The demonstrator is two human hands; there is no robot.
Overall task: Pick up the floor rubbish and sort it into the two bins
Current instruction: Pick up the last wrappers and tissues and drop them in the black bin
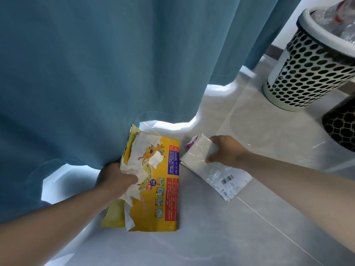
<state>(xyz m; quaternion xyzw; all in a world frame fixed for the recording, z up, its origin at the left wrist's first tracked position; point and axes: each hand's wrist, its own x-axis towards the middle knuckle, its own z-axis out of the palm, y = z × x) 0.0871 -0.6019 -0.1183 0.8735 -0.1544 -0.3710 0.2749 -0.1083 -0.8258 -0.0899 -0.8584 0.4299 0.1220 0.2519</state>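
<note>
Head view: the left hand (pixel 115 178) has its fingers curled round crumpled white paper (pixel 128 195) and the edge of a yellow food packet (pixel 159 208), low on the grey tiled floor (pixel 211 237) against a blue curtain (pixel 96 64). Just beside it, the right hand (pixel 227 150) pinches a white plastic-wrapped packet (pixel 196 152) – thumb below, fingers on top – over a clear wrapper with a barcode label (pixel 226 181). A white perforated bin (pixel 307 73) and a dark patterned bin (pixel 340 125) stand well apart, far right.

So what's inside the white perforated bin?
Crumpled clear plastic with a red patch shows above the rim of the white perforated bin. Anything deeper is hidden by its wall.
</note>
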